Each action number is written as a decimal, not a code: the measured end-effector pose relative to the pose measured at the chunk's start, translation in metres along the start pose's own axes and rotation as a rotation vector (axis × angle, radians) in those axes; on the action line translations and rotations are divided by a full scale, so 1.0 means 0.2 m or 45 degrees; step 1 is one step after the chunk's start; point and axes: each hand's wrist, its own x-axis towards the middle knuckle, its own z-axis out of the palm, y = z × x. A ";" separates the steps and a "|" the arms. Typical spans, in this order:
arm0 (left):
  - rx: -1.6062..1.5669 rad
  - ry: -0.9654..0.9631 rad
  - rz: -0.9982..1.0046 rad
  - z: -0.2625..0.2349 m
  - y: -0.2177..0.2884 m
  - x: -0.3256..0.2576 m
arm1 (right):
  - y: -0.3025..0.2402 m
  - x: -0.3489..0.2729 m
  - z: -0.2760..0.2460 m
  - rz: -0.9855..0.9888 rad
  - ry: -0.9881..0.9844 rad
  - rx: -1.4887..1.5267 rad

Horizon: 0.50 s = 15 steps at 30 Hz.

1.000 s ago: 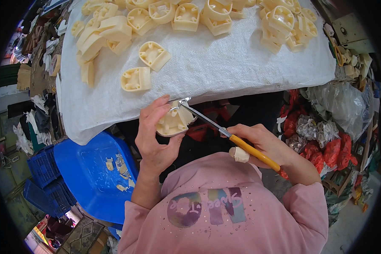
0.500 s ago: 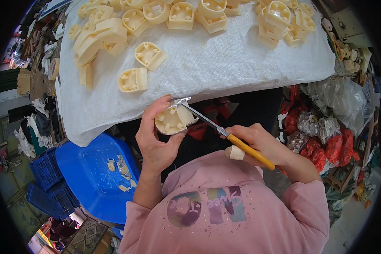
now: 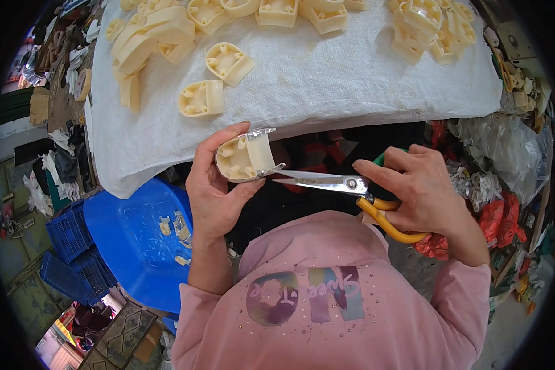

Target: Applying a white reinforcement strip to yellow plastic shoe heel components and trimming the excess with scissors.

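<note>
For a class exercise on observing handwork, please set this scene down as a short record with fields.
Left hand: grips a cream part with silvery edging
Right hand: holds yellow-handled scissors
Scissor tips: close to the part; contact unclear
White sheet: more cream pieces lie on it
Lower left: blue basin holding scraps
Right side: red bags

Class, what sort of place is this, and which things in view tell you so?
Probably a small workshop: many similar cream parts lie on a white-covered table, the right hand holds yellow-handled scissors, and small loose pieces lie in a blue tub.
</note>
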 end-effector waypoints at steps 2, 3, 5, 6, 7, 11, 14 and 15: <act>0.093 -0.008 0.025 0.00 0.00 0.00 | -0.01 0.02 -0.03 -0.066 -0.004 -0.184; 0.186 -0.014 0.055 0.00 0.00 0.00 | -0.01 0.03 -0.03 -0.088 0.067 -0.225; 0.270 -0.043 0.059 0.01 0.02 0.00 | -0.01 0.05 -0.05 -0.095 0.044 -0.260; 0.356 -0.068 0.066 0.01 0.03 0.00 | -0.01 0.05 -0.05 -0.108 0.021 -0.295; 0.351 -0.075 0.064 0.02 0.02 0.00 | -0.01 0.05 -0.06 -0.099 0.019 -0.296; 0.405 -0.080 0.120 0.01 0.01 0.01 | 0.00 0.07 -0.07 -0.155 -0.011 -0.329; 0.477 -0.125 0.133 0.01 0.01 0.01 | 0.03 0.08 -0.08 -0.232 -0.016 -0.346; 0.502 -0.140 0.139 0.01 0.01 0.01 | 0.04 0.08 -0.09 -0.266 -0.039 -0.349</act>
